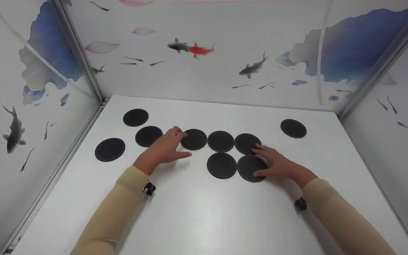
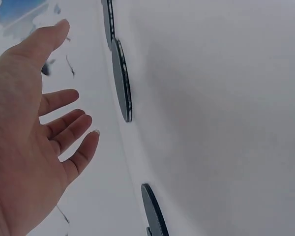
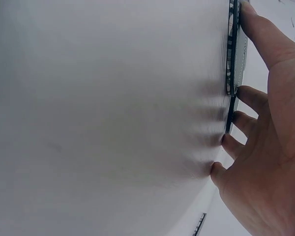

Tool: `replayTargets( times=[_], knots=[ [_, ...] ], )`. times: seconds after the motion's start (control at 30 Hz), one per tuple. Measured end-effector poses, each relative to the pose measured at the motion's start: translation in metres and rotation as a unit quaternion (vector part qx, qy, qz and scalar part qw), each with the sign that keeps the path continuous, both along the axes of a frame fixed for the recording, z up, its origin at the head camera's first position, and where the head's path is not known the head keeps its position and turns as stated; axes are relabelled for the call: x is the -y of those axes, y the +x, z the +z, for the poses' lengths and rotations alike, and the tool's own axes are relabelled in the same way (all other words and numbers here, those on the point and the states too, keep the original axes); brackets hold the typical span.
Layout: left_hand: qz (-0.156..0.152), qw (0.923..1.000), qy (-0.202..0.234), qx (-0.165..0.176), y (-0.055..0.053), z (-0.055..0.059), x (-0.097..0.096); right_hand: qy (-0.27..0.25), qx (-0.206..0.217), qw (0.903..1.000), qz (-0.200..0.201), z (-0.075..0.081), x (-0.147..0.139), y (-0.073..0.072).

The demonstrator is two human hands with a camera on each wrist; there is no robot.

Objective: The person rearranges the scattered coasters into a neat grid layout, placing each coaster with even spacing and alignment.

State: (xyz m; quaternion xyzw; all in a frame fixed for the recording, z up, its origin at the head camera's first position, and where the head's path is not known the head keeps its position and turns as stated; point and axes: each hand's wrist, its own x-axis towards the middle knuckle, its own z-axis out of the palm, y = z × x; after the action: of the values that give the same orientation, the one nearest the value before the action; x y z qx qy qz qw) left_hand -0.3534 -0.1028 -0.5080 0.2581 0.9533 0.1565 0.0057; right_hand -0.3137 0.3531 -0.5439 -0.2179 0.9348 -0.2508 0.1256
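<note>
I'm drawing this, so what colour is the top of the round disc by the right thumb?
The disc looks black on top, best seen in the head view.

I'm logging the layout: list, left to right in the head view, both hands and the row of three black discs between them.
Left hand, left black disc, middle black disc, right black disc, right hand.
</note>
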Motion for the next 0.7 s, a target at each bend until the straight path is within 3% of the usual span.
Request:
replayTargets(
  times=[0.23,0.37,0.7],
  knots=[
    [0.059,0.9978,0.030,-0.009,-0.015,0.003,0.036,-0.004,-0.004,1.0000,0.001,-0.001,-0.002,0.000],
    [0.095,0.9942,0.049,-0.008,-0.024,-0.002,0.056,-0.008,-0.003,1.0000,0.004,-0.001,-0.001,0.002],
    [0.152,0.9840,0.093,0.010,-0.038,-0.016,0.097,0.000,-0.001,1.0000,0.003,0.001,0.000,0.002]
  ],
)
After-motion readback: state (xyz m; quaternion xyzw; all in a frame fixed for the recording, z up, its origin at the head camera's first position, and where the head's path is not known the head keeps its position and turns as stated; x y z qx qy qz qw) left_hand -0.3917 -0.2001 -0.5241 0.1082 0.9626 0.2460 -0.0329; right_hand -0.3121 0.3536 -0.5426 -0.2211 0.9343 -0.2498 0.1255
